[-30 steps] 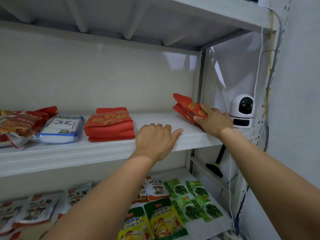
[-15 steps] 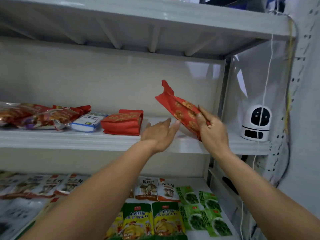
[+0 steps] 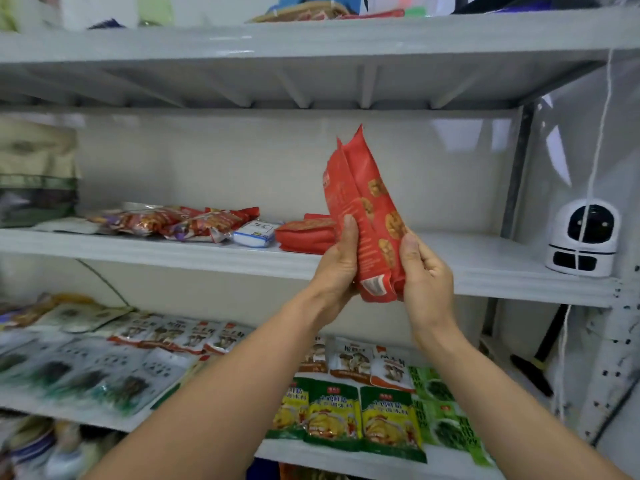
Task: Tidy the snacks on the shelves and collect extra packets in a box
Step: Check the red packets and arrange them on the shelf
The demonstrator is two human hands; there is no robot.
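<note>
L hand [image 3: 337,271] & R hand [image 3: 427,275] both grip red packets [image 3: 363,209], looks like two pressed together, upright in the air in front of middle shelf [image 3: 485,268]. L thumb lies up the left face, R thumb on the right edge, fingers curled round the bottom end. Red stack [image 3: 304,233] lies on that shelf, just behind L hand. White camera [image 3: 583,237] at its far right end. Yellow packets [image 3: 391,417] on lower shelf [image 3: 446,460].

Blurred packets [image 3: 69,368] lower left; top-shelf items [image 3: 301,10] cropped at upper edge.
</note>
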